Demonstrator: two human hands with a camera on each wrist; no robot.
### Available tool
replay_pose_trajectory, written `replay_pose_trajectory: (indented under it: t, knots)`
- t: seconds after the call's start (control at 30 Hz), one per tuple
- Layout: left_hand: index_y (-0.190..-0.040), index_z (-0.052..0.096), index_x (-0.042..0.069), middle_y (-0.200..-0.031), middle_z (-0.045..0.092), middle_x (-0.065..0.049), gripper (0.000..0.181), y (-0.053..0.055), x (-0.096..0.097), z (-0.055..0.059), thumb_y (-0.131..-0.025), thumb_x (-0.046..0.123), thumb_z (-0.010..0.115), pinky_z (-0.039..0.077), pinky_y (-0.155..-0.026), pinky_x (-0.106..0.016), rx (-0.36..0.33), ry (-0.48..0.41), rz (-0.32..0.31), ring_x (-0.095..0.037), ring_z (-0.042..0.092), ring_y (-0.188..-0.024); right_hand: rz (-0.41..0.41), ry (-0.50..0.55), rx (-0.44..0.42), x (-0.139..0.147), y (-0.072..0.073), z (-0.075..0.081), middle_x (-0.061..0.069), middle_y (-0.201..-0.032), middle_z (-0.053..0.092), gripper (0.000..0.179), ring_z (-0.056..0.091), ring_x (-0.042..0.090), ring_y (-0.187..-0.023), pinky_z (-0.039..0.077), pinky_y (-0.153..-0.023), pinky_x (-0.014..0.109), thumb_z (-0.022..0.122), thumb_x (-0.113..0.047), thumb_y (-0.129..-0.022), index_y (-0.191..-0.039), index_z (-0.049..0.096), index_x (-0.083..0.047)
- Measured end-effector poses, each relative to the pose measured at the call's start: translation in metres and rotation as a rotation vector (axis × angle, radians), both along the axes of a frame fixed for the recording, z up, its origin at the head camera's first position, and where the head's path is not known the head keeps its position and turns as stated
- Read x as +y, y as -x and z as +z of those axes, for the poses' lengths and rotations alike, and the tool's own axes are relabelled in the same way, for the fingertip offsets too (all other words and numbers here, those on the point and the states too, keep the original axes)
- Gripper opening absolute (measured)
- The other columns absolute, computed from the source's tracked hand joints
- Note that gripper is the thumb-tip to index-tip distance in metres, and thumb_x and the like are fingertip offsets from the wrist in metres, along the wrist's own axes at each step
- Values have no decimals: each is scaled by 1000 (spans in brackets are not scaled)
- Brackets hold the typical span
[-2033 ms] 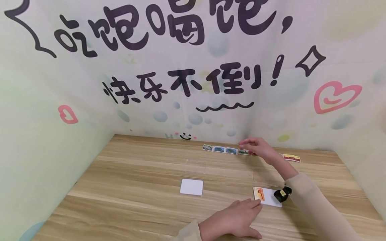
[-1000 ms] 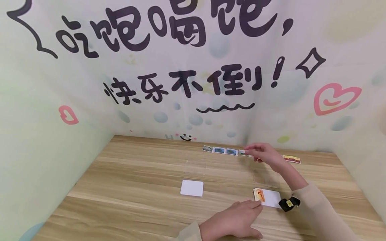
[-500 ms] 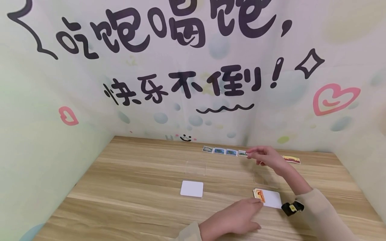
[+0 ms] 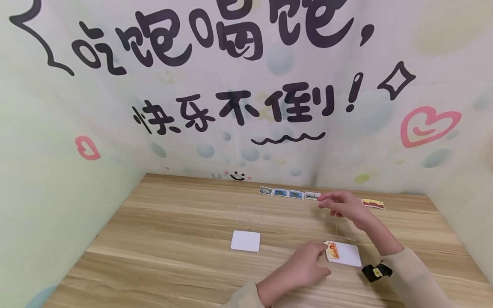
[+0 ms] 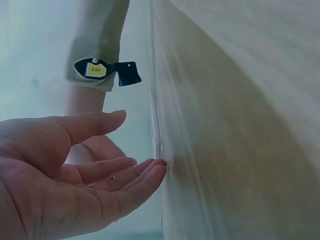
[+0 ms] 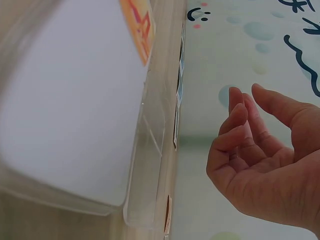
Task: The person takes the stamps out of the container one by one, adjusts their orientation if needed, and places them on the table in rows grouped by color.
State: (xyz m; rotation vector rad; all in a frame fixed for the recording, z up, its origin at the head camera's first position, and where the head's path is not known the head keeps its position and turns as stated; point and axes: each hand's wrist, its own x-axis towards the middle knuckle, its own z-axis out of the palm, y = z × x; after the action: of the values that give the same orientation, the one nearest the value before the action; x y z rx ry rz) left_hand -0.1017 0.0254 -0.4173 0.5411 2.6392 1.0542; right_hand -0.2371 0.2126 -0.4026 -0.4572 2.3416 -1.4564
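My left hand [image 4: 302, 265] is at the left edge of a white card with rounded corners [image 4: 349, 255]; in the left wrist view its fingertips [image 5: 160, 165] are at the card's edge and the thumb stands apart. On that card's left end lies a small orange stamp-like picture [image 4: 333, 250]. My right hand [image 4: 344, 207] hovers over the back right of the table, fingers loosely bent, thumb apart, holding nothing visible in the right wrist view. Nearest to its fingertips is a small green-toned stamp-like picture [image 4: 312, 196], the right end of a row of such pictures [image 4: 281, 193].
A yellow and red picture [image 4: 372, 203] lies right of my right hand, which covers part of the row. Another white card [image 4: 245, 241] lies on the wooden table [image 4: 161, 239]. Clear plastic pieces lie behind both cards [image 4: 249, 214]. A printed cloth [image 4: 215, 154] hangs behind.
My right hand has drifted right and towards me, uncovering the green-toned picture. My left hand has drawn back left, showing more of the orange picture; the white card has shifted slightly right.
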Motion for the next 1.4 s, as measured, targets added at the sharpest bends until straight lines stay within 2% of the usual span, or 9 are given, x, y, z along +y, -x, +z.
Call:
replay_pose_trajectory:
  t: [0.13,0.27,0.4,0.53,0.77,0.9,1.03,1.17,1.4]
  knots:
    - [-116,71,2,-74,47,8,33,9,1,-9,-87,12,83,39,-58,-19,16,-76,-9,-1,44,-62,-3,-6,-10,2,-2,-2,21,-118,75,38,54,19,-74,48,-68,30,63,-15,-106,-134,61,12]
    - [-122,70,-1,-66,38,9,41,13,4,-10,-86,10,83,33,-56,-19,16,-95,19,-3,34,-56,-8,-8,-10,4,-5,-4,21,-117,76,39,54,18,-73,48,-67,29,62,-14,-106,-134,61,13]
    - [-136,65,-3,-63,41,9,56,13,8,-3,-85,7,85,32,-56,-18,-67,-148,116,-4,35,-56,-21,-24,-22,6,-8,-6,18,-114,77,39,54,17,-73,47,-67,28,64,-15,-105,-133,62,12]
    - [-135,66,-1,-67,48,8,56,15,11,-3,-84,5,87,36,-55,-18,-108,-173,185,-3,41,-56,-31,-44,-26,7,-12,-7,16,-111,77,38,55,17,-74,47,-66,28,65,-16,-105,-132,62,11]
    - [-135,67,3,-59,57,4,58,20,17,-5,-81,1,88,42,-51,-18,-151,-161,243,-4,47,-45,-36,-44,-16,11,-18,-6,14,-106,78,37,55,16,-72,47,-64,27,65,-13,-104,-129,62,13]
    - [-132,70,7,-81,70,0,58,22,21,-3,-78,0,90,43,-45,-18,-174,-160,277,-4,49,-41,-25,-48,-17,15,-22,-6,15,-105,78,37,56,15,-70,50,-64,28,65,-12,-103,-128,62,14]
    - [-127,74,11,-99,72,0,57,24,25,-6,-74,2,93,43,-44,-19,-151,-123,297,-4,49,-41,-24,-63,-38,19,-25,-4,15,-106,77,36,59,17,-72,52,-66,30,65,-13,-104,-128,62,14]
    - [-123,75,14,-94,70,3,55,25,27,-8,-73,3,94,42,-44,-19,-134,-99,307,-4,48,-39,-21,-80,-70,23,-30,-1,16,-108,77,36,63,20,-75,53,-67,31,64,-14,-105,-127,61,14]
    - [-117,75,12,-78,64,3,50,24,25,-7,-73,-1,93,39,-41,-17,-164,-150,325,-5,46,-39,5,-61,-111,28,-36,-2,10,-102,75,33,62,18,-73,53,-66,30,62,-10,-105,-124,60,16]
